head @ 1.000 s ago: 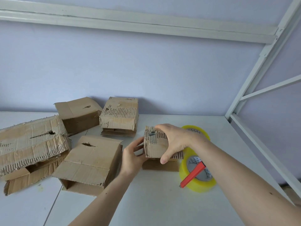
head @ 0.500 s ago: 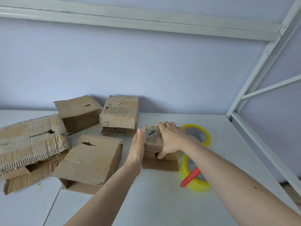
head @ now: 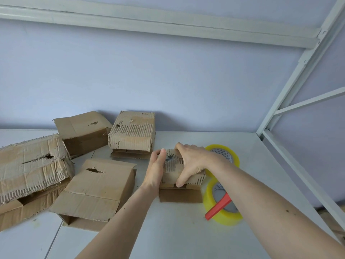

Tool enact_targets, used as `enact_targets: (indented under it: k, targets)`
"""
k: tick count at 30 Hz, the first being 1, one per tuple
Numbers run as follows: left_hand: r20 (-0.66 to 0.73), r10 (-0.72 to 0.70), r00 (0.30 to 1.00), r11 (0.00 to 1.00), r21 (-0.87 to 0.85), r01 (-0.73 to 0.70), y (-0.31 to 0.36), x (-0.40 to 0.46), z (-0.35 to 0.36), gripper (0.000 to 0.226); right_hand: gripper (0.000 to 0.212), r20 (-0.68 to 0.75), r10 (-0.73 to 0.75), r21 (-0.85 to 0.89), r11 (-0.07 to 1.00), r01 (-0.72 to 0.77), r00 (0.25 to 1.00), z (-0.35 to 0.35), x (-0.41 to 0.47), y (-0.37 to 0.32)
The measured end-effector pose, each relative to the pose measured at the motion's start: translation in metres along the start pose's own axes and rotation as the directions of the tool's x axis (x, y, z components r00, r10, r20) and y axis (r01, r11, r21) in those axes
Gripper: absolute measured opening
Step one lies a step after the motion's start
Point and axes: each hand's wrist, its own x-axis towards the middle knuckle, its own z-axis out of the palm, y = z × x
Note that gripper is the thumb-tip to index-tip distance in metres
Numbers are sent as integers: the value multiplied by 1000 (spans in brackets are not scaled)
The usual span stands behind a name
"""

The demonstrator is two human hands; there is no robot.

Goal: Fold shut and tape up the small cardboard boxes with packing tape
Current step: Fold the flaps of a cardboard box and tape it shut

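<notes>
**Two hands squaring up the small box before taping**

The right hand (head: 192,161) lies over the top of the small box (head: 173,176), fingers curled down its far side and thumb hooked under the near top edge, so it grips the box from above. To my eye that hold is there to press the torn top panel flat and keep the box from sliding. The left hand (head: 155,171) stands on edge with fingers straight and together, flat against the box's left side and holding nothing. It seems to act as a stop, pushing the side in so the walls sit square.

Just below the right thumb, a loose flap (head: 180,195) lies open on the table (head: 168,230) toward the person, not yet folded up. I judge the closing step to be unfinished.

Just right of the right wrist, two rolls of yellow packing tape (head: 222,200) sit one behind the other, the nearer with a red cutter (head: 218,207) across it. They are within easy reach, likely so the right hand can take one once the flaps are shut.

Left of the left hand lie four larger boxes: a nearer open box (head: 97,189), a ragged box (head: 132,131) behind the fingertips, another box (head: 82,129) by the wall, and a crushed box (head: 31,165) farthest left.
</notes>
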Motion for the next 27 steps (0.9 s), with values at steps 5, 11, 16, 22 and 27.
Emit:
enact_targets:
  k: [5, 11, 16, 22, 27]
  targets:
    - [13, -54, 998, 997, -49, 55, 0, 5, 0, 81, 111, -11, -16, 3, 1000, 16, 1000, 6, -1, 4]
    - [-51, -47, 998, 999, -17, 46, 3, 2, 1, 49, 110, -26, -30, -21, 999, 30, 999, 5, -4, 3]
    - [-73, -2, 997, 994, 106, 9, 7, 4, 8, 20, 127, -61, -27, -138, 990, 19, 998, 1, -16, 7]
    - [-130, 110, 985, 986, 136, -92, 11, -2, 6, 43, 57, -249, -139, -85, 989, 121, 959, -19, -66, 3]
    - [-187, 138, 973, 987, 111, -118, 18, -15, 8, 45, 58, 144, -57, -280, 955, 96, 988, -2, -86, -1]
